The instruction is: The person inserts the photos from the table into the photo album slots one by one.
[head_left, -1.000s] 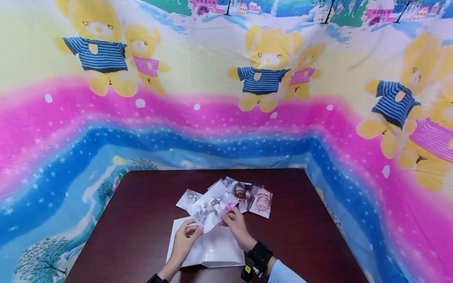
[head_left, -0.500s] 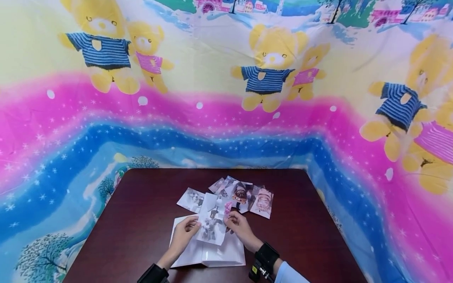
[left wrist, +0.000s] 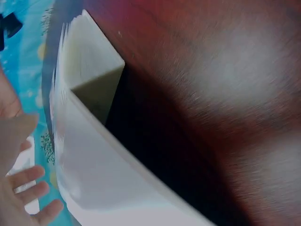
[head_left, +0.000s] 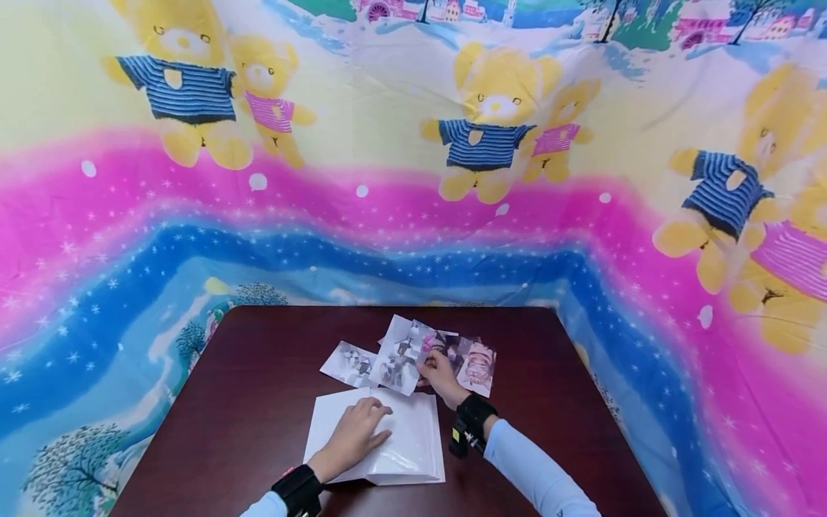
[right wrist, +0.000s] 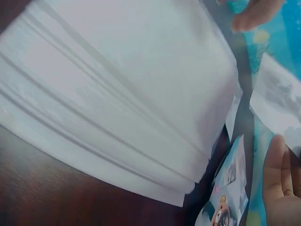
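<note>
A photo album (head_left: 413, 441) lies spread on the table, its glossy white pages facing up. Over its left half is my left hand (head_left: 355, 434), fingers relaxed and holding nothing; in the left wrist view the left hand's fingers (left wrist: 35, 190) are spread apart beside the album's page edges. My right hand (head_left: 442, 377) pinches the right edge of a photo print (head_left: 395, 359) with grey figures and a pink patch. That print is tilted above the album's far edge. In the right wrist view the held print (right wrist: 277, 99) shows above the right hand (right wrist: 284, 188).
Behind the album lie several loose prints, among them a greyish one (head_left: 345, 362) on the left and a pinkish one (head_left: 478, 365) on the right. The dark wood table (head_left: 245, 402) is bordered by a patterned cloth (head_left: 388, 215).
My left hand has let go of the photo print and come down over the album. My right hand has carried the print away from me, toward the loose prints.
</note>
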Available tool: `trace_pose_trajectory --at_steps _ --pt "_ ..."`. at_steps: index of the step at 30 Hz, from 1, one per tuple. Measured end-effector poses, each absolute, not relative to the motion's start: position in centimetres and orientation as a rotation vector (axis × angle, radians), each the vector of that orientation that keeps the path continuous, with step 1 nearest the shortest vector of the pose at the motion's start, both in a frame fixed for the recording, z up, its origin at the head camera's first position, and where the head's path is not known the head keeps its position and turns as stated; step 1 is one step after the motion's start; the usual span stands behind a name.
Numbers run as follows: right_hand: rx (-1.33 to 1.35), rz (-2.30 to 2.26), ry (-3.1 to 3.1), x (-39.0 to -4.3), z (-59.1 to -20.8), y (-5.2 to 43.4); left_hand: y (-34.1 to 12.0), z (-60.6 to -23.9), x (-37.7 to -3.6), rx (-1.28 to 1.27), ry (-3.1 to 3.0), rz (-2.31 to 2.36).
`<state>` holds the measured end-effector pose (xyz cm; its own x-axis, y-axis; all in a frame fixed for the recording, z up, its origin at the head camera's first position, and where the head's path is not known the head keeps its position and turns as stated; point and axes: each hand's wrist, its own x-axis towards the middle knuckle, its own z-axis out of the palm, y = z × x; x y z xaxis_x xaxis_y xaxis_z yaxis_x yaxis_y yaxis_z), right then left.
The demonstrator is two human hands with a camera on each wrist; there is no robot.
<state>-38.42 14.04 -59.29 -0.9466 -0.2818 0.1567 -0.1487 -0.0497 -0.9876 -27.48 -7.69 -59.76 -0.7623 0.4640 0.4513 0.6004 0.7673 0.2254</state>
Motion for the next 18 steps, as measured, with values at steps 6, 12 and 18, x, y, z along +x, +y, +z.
trace_pose_trajectory --at_steps 6,12,18 --pt "-0.275 -2.117 2.183 -40.3 -59.5 12.5 -6.8 -60.0 -29.5 -1.095 -2.656 -0.256" --pt "-0.21 -2.071 2.185 -40.9 -60.6 11.6 -6.9 -60.5 -30.3 -1.126 -2.74 -0.17" --pt "-0.15 -2.087 2.211 -40.7 -60.1 11.7 -6.8 -61.0 -30.4 -1.136 -2.659 -0.199"
